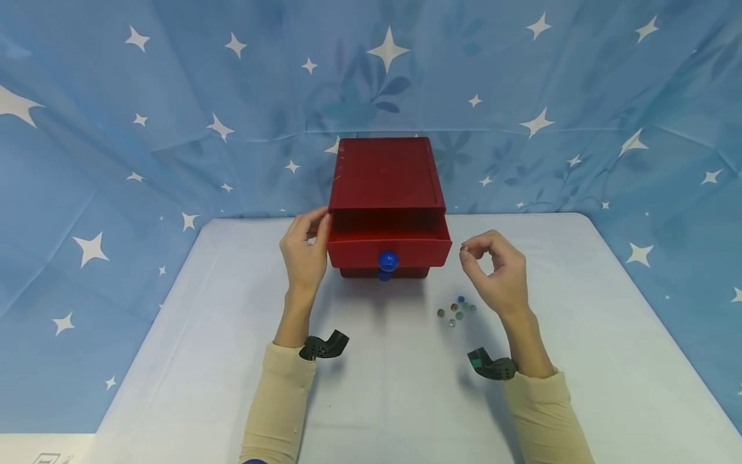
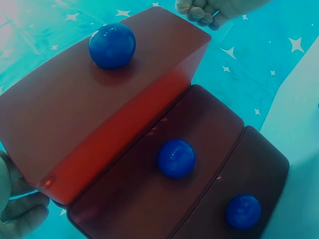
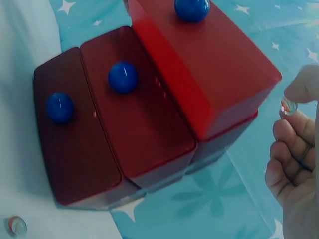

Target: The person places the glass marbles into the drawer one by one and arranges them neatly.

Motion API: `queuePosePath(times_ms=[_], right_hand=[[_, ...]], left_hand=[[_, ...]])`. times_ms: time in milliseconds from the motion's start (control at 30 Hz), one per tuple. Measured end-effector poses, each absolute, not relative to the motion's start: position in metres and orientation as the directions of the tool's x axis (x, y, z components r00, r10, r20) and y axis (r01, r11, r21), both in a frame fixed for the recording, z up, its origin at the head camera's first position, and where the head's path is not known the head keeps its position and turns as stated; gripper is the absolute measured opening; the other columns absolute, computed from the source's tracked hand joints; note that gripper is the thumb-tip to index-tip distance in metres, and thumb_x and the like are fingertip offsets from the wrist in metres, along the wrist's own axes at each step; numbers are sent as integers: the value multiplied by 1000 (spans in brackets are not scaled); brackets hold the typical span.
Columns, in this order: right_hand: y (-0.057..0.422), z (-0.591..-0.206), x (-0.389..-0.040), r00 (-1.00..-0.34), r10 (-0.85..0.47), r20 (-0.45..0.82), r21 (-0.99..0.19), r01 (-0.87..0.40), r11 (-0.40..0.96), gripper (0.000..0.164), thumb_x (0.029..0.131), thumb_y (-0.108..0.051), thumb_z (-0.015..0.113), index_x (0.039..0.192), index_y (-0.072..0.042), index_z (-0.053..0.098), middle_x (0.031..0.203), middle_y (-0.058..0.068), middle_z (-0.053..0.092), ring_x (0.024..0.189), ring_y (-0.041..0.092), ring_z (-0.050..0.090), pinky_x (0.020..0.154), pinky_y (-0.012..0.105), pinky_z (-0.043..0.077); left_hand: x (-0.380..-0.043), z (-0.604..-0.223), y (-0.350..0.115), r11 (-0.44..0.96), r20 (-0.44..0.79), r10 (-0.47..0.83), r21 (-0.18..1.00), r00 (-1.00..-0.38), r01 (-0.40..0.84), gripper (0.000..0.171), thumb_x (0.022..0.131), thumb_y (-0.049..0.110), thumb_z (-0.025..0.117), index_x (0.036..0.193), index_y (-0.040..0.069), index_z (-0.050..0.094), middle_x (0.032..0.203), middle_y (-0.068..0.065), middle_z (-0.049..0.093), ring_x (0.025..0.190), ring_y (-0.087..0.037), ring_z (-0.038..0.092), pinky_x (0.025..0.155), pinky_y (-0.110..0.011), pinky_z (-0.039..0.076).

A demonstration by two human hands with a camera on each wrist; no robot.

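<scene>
A red three-drawer cabinet [image 1: 384,173] with round blue knobs stands at the back of the white table, its top drawer [image 1: 355,254] pulled out. The two lower drawers [image 3: 139,124] are closed. At the cabinet's left side, my left hand [image 1: 306,250] rests its fingertips near the drawer's edge; part of those fingers is hidden in the left wrist view. To the right of the drawer, my right hand [image 1: 500,270] pinches a small clear glass marble [image 3: 288,106] with an orange streak between thumb and index finger. It is raised above the table, apart from the cabinet.
Several glass marbles [image 1: 459,316] lie loosely grouped on the white table [image 1: 232,361], in front and to the right of the cabinet. A blue curtain [image 1: 261,96] with white stars hangs behind the table and at both sides.
</scene>
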State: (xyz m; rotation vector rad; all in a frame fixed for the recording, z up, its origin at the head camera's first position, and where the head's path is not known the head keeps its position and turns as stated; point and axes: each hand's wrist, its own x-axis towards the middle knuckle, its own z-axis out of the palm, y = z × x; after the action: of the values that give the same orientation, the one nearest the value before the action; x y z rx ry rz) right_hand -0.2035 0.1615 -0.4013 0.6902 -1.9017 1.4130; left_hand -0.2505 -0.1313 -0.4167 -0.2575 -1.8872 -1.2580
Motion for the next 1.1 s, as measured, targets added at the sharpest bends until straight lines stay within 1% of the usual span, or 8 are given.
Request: queuePosePath(times_ms=[133,267,367,500,567,667,900,1100], right_hand=[[162,-412,-210,-646,0,763,-617,-730,294,16,78,20,63,92,13,66,81,18,64,77,3,55,76,13,48],[161,-419,-214,-649,15,760,-621,-720,308,17,81,15,67,96,9,68,85,20,65,79,4,56,77,12,49],[156,-418,-213,-637,31,770,-610,-722,327,16,83,13,68,99,8,69,85,19,66,79,5,55,77,12,49],[149,-414,-213,-614,87,784,-592,-699,402,18,85,7,70,103,5,71,85,17,66,80,2,53,76,13,46],[146,-413,-214,-607,118,786,-591,-681,432,20,86,5,72,105,4,72,86,17,66,80,1,53,75,14,45],[143,-411,-214,-604,144,784,-597,-670,441,21,85,5,73,106,3,73,85,17,65,80,1,52,74,14,44],[142,-411,-215,-607,138,783,-598,-671,439,22,84,5,75,106,2,73,81,16,63,78,1,51,72,13,44],[140,-410,-213,-619,116,777,-599,-670,439,23,84,3,75,107,0,75,80,14,63,77,2,51,71,13,43]], left_hand=[[-239,-403,-126,481,732,-263,664,-628,573,17,93,-2,65,107,-9,72,97,-25,71,77,-36,68,76,-9,49],[-235,-400,-125,486,730,-264,666,-631,567,18,94,-1,64,108,-9,72,97,-25,71,76,-36,67,75,-11,50],[-235,-400,-125,488,728,-265,667,-633,563,18,94,-1,64,108,-8,72,98,-25,71,77,-35,67,75,-11,50],[-234,-398,-125,474,728,-263,669,-633,572,17,93,-3,65,107,-9,72,98,-25,71,77,-35,68,76,-9,49],[-234,-397,-125,467,730,-261,668,-632,579,17,92,-4,65,107,-10,72,98,-25,71,77,-35,68,76,-8,48],[-234,-396,-125,462,736,-256,663,-627,589,17,92,-5,65,107,-10,71,98,-26,71,76,-36,68,76,-7,48],[-236,-399,-126,464,732,-257,666,-631,584,17,93,-3,64,107,-10,71,98,-26,71,76,-36,67,75,-9,50],[-234,-398,-125,472,721,-260,675,-643,567,18,94,-1,64,109,-9,71,100,-25,71,78,-35,67,77,-8,49]])
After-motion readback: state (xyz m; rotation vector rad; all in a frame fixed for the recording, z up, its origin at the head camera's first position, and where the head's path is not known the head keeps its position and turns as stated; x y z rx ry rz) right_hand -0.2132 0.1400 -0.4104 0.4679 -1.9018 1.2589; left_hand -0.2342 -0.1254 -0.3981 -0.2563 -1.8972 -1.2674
